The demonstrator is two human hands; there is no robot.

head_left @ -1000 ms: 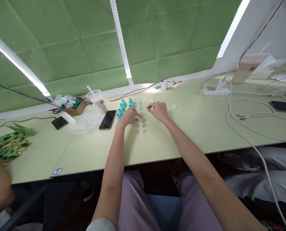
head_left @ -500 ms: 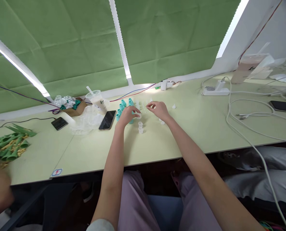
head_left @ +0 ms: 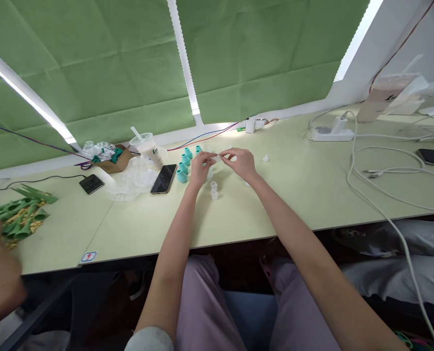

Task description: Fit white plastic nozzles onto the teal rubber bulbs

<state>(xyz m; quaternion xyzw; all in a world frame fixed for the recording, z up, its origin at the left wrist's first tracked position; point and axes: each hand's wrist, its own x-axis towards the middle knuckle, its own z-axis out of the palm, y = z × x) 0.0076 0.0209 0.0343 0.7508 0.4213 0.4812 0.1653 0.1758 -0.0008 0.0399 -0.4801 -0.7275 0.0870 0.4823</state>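
Observation:
My left hand [head_left: 201,168] pinches a small translucent white plastic piece [head_left: 216,158]. My right hand [head_left: 241,163] is closed in a pinch, its fingertips meeting those of my left at that piece; whatever they hold is too small to make out. Several teal bottle-shaped pieces [head_left: 182,176] stand in rows beside my left hand, which partly covers them. Nearer me is a short row of clear little cups [head_left: 214,190]. A white cone-shaped piece [head_left: 266,158] sits to the right of my right hand, and more whitish pieces lie half hidden behind both hands.
Left of the teal pieces lie a phone [head_left: 164,179], a crumpled plastic bag [head_left: 134,178], a drink cup [head_left: 147,148] and a cardboard box [head_left: 116,163]. Green cone-shaped parts [head_left: 23,219] lie near another person's arm [head_left: 1,273]. A power strip [head_left: 332,134] and white cables [head_left: 385,170] spread across the right.
My left hand has risen from the teal pieces and moved right, and its fingertips now meet those of my right hand. The right hand has stayed about where it was.

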